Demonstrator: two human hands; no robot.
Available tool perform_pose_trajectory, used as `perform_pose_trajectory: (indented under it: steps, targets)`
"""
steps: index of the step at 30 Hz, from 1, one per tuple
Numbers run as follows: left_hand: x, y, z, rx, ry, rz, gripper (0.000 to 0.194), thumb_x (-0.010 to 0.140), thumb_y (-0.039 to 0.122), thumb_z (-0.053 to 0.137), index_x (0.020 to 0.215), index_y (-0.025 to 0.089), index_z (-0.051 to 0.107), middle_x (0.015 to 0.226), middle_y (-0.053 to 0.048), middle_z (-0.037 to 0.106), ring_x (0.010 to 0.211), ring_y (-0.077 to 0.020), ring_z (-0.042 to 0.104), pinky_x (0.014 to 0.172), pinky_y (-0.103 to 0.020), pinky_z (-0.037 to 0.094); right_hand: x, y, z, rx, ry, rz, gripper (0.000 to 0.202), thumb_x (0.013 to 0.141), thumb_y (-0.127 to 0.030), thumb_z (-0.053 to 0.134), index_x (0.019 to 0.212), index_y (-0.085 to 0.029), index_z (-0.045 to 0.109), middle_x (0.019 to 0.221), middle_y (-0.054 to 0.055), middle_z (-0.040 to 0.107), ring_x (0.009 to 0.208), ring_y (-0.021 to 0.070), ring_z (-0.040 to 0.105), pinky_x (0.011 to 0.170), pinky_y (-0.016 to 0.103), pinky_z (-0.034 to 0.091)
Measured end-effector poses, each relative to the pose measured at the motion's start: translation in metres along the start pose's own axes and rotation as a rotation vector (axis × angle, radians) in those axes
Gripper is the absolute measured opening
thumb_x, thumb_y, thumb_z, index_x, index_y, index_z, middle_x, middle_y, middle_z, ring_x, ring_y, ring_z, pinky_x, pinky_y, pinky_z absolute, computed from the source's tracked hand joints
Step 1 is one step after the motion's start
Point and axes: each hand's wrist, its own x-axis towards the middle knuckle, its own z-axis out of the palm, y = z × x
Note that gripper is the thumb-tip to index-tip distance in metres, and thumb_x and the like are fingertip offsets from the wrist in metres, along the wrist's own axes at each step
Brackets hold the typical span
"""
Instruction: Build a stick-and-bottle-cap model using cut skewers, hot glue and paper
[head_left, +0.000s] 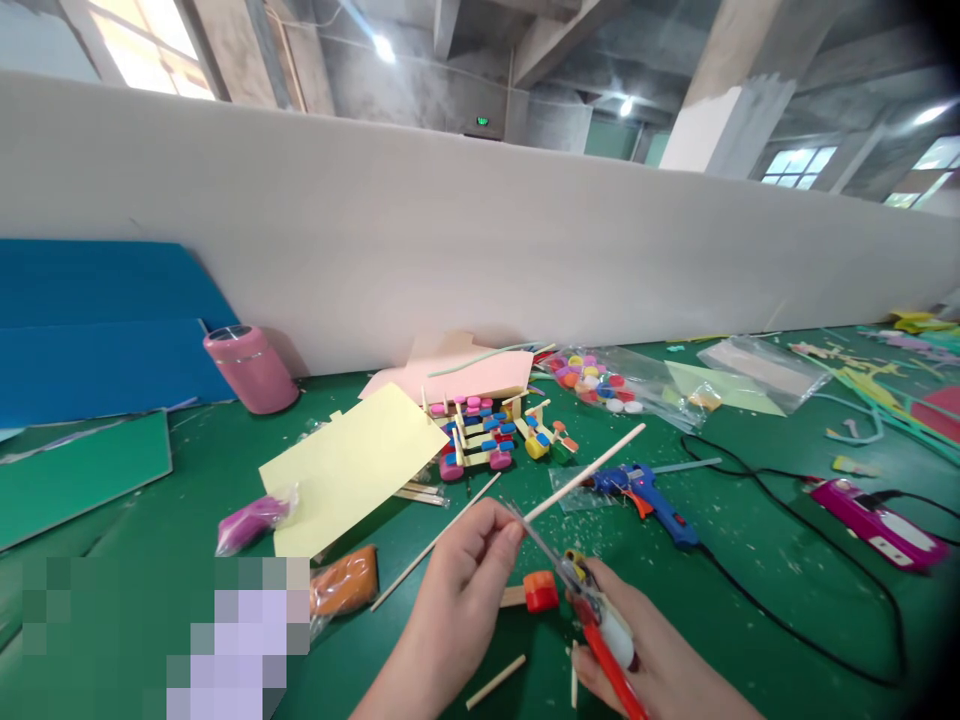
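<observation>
My left hand (469,580) pinches a thin round wooden stick (592,470), which points up and to the right from my fingertips. In my right hand (660,640) is a pair of shears (616,665) with a red handle. Their grey blade reaches toward the stick by my left fingers; whether it touches is unclear. Below, between my hands, lies a red bottle cap (541,592) by a flat wooden strip (513,597). Two short stick pieces, one left (495,683) and one right (574,675), lie on the green table (420,650).
Small toy cars (480,445) stand beyond my hands, beside a yellow sheet (352,460). To the right are a blue glue gun (660,505) with its black cord and a purple power strip (877,525). Packed orange clay (349,585) and a longer stick (435,545) lie left.
</observation>
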Motion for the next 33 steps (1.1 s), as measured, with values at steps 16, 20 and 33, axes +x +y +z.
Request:
perform_pose_trajectory:
  steps: [16,20,33]
  targets:
    - [0.005,0.006,-0.021,-0.151,0.130,0.028,0.020,0.083,0.032,0.049,0.070,0.017,0.051,0.052,0.007,0.033,0.050,-0.0085,0.027,0.046,-0.022,0.021,-0.007,0.071,-0.048,-0.500,0.242,0.033,0.041,0.074,-0.033,0.055,0.111,-0.016,0.054,0.107,0.012,0.063,0.093,0.0274,0.060,0.083,0.040,0.047]
    - [0.004,0.002,-0.016,0.168,0.080,0.130,0.019,0.085,0.030,0.044,0.072,0.018,0.052,0.060,0.004,0.041,0.057,-0.0109,0.035,0.053,-0.022,0.030,-0.011,0.084,-0.061,-0.699,0.239,0.002,0.048,0.069,-0.040,0.061,0.109,-0.013,0.058,0.111,0.015,0.061,0.099,0.0318,0.059,0.085,0.045,0.047]
    - [-0.005,0.010,-0.007,0.703,-0.115,0.410,0.023,0.088,0.019,0.035,0.072,0.018,0.051,0.064,-0.001,0.052,0.058,-0.0140,0.046,0.056,-0.024,0.035,0.019,-0.030,-0.039,-0.721,0.390,-0.676,0.024,0.086,-0.025,0.050,0.109,-0.024,0.058,0.105,0.006,0.062,0.099,0.0218,0.053,0.087,0.039,0.033]
